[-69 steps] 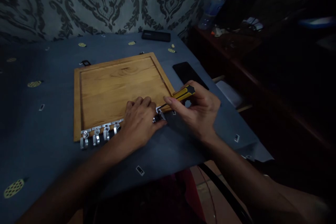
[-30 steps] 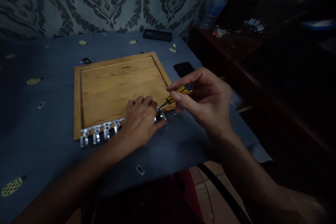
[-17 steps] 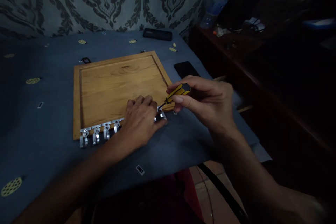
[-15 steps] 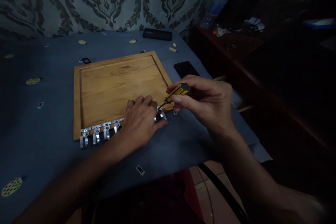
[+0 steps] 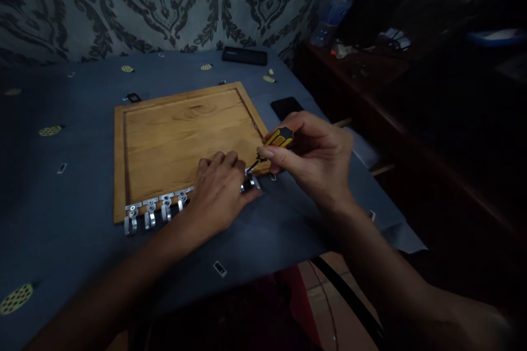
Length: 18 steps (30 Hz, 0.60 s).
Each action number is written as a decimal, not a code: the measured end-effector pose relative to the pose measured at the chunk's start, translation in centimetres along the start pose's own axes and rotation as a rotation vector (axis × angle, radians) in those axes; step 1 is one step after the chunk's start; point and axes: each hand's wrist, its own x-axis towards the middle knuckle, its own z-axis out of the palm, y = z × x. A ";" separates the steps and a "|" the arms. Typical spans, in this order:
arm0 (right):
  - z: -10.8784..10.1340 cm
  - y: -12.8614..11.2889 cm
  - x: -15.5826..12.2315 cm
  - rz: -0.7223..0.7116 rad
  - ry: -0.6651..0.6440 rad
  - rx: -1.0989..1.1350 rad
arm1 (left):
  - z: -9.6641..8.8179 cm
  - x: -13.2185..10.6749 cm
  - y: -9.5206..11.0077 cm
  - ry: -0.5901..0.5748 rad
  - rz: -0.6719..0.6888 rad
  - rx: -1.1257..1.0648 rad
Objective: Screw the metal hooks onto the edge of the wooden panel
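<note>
A wooden board (image 5: 181,131) lies on a blue cloth. Several metal hooks (image 5: 149,214) line its near edge. My left hand (image 5: 218,194) lies over that edge, fingers curled down onto a hook near the right corner (image 5: 251,182). My right hand (image 5: 315,156) pinches a small yellow-and-black screwdriver (image 5: 276,140). Its tip points down-left onto the hook by my left fingertips.
A dark phone (image 5: 286,107) lies on the cloth right of the board. Another dark flat case (image 5: 244,56) rests by the patterned wall. The table's edge drops off on the right toward a dark wooden shelf (image 5: 370,88) with clutter.
My right hand has rolled the screwdriver handle between its fingers, opening and re-gripping. The tip stays at the same hook. My left hand has not moved.
</note>
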 end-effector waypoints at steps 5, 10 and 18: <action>-0.1 0.2 -0.1 0.013 -0.009 -0.076 | 0.1 0.0 0.0 0.006 -0.001 0.006; 0.1 0.3 -0.1 -0.020 0.012 -0.110 | 0.1 0.0 0.0 0.010 0.000 0.002; -0.5 -0.4 0.2 -0.011 -0.055 -0.068 | 0.0 0.0 0.1 0.017 -0.004 -0.001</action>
